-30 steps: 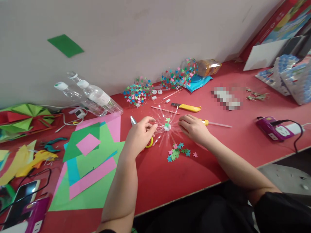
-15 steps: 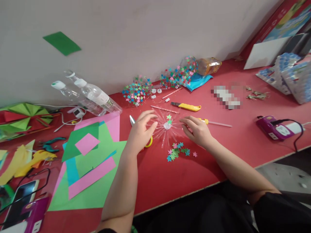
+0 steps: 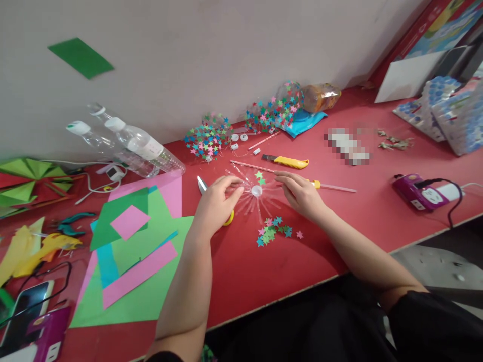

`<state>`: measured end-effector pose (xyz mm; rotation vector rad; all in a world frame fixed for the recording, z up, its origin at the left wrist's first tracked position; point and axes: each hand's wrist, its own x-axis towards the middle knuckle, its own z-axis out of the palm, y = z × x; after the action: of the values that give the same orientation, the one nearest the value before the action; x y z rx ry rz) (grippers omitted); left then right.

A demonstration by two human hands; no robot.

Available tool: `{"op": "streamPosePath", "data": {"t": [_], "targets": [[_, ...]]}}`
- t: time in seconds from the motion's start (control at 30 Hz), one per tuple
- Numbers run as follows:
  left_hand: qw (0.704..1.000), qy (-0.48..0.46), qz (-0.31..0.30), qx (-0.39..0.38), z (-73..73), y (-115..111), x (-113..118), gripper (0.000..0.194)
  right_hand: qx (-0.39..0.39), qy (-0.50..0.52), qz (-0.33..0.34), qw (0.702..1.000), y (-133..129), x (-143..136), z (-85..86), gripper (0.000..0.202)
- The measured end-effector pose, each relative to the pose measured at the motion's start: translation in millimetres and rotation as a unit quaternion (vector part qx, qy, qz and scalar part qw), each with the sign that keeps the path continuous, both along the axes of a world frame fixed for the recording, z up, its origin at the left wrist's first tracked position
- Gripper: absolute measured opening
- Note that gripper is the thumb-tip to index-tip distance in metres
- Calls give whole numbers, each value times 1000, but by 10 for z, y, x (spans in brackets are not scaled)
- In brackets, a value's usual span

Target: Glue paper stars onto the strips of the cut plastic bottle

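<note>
A clear plastic bottle piece cut into thin strips lies splayed like a flower on the red table, its whitish round centre (image 3: 256, 191) between my hands. My left hand (image 3: 221, 201) is at the strips' left side, fingers curved and thumb apart. On the right side, my right hand (image 3: 302, 193) reaches over the strip ends with its fingers bent and spread from the thumb. Two green paper stars (image 3: 260, 177) sit just behind the centre. In front lies a loose pile of coloured stars (image 3: 269, 233). Scissors with a yellow handle (image 3: 229, 218) are partly hidden under my left hand.
A yellow box cutter (image 3: 290, 162) and a striped straw (image 3: 251, 166) lie behind. Star-covered clear balls (image 3: 209, 138) stand along the wall. Coloured paper sheets (image 3: 139, 271) and plastic bottles (image 3: 141, 146) are at left. A purple power strip (image 3: 418, 192) is at right.
The view has shifted slightly, so everything sits a little further left and higher. Both hands stay beside the splayed strips with almost the same pose.
</note>
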<state>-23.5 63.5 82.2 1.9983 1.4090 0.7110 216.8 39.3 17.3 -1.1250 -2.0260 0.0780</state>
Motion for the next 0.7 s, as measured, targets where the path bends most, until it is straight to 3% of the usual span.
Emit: {"op": "streamPosePath", "data": {"t": [0.27, 0.5, 0.6, 0.7], "targets": [[1000, 7, 7, -12, -34, 23, -17, 14, -15, 39, 14, 999, -27, -2, 34, 33], [1000, -1, 19, 2, -42, 47, -35, 16, 70, 117, -12, 991, -85, 72, 79, 29], [998, 15, 45, 39, -13, 38, -39, 17, 68, 83, 43, 993, -224, 123, 93, 24], [992, 42, 96, 73, 43, 0, -40, 7, 10, -49, 125, 991, -393, 126, 51, 17]]}}
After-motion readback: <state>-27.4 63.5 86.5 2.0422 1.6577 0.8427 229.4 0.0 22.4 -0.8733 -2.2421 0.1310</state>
